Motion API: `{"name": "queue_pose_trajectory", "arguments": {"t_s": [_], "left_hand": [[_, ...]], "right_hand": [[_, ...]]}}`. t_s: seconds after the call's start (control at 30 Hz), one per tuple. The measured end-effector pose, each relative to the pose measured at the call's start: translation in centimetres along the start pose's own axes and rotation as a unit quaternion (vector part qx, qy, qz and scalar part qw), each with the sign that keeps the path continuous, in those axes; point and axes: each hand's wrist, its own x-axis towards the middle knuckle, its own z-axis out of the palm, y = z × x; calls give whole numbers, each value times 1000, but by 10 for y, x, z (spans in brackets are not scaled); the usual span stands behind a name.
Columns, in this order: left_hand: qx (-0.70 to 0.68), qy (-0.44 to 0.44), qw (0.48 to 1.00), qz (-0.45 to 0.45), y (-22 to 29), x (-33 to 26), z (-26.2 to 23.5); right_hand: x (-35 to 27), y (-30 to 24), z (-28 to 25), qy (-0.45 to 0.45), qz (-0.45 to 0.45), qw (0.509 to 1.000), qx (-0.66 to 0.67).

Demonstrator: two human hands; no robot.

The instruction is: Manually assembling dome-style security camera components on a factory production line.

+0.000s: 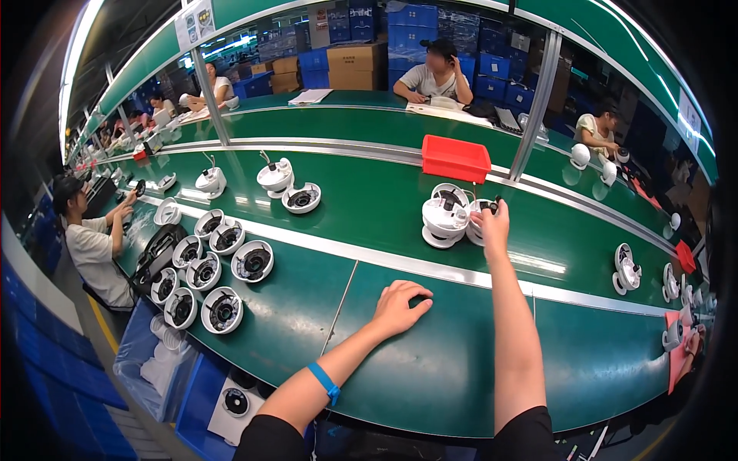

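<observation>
My right hand is stretched far forward over the green bench and grips a small black part at a white dome camera housing. Beside that one stands another white dome camera housing, touching it on the left. My left hand rests on the green bench top, fingers curled, covering a small dark object that I cannot make out. A blue band is on my left wrist.
Several white round camera bases with black insides lie clustered at the left. More white housings sit further back on the conveyor. A red bin stands behind. Other people sit at left and across the line. Blue crates lie below.
</observation>
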Motion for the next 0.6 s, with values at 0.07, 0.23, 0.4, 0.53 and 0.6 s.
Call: {"name": "queue_pose_trajectory", "arguments": {"t_s": [0.07, 0.23, 0.4, 0.53, 0.6], "left_hand": [[-35, -55, 998, 20, -10, 7, -14], [-361, -256, 877, -187, -51, 52, -77], [-542, 31, 808, -230, -163, 70, -143], [-571, 195, 773, -197, -184, 79, -156], [-576, 220, 761, -203, -180, 78, -148]], "right_hand": [[4, 1, -18, -72, 19, 996, 49], [-26, -27, -78, -71, -78, 990, -90], [-95, -64, -98, -131, -73, 978, -146], [-138, -103, -119, -164, -68, 957, -228], [-150, -123, -135, -188, -57, 934, -300]]}}
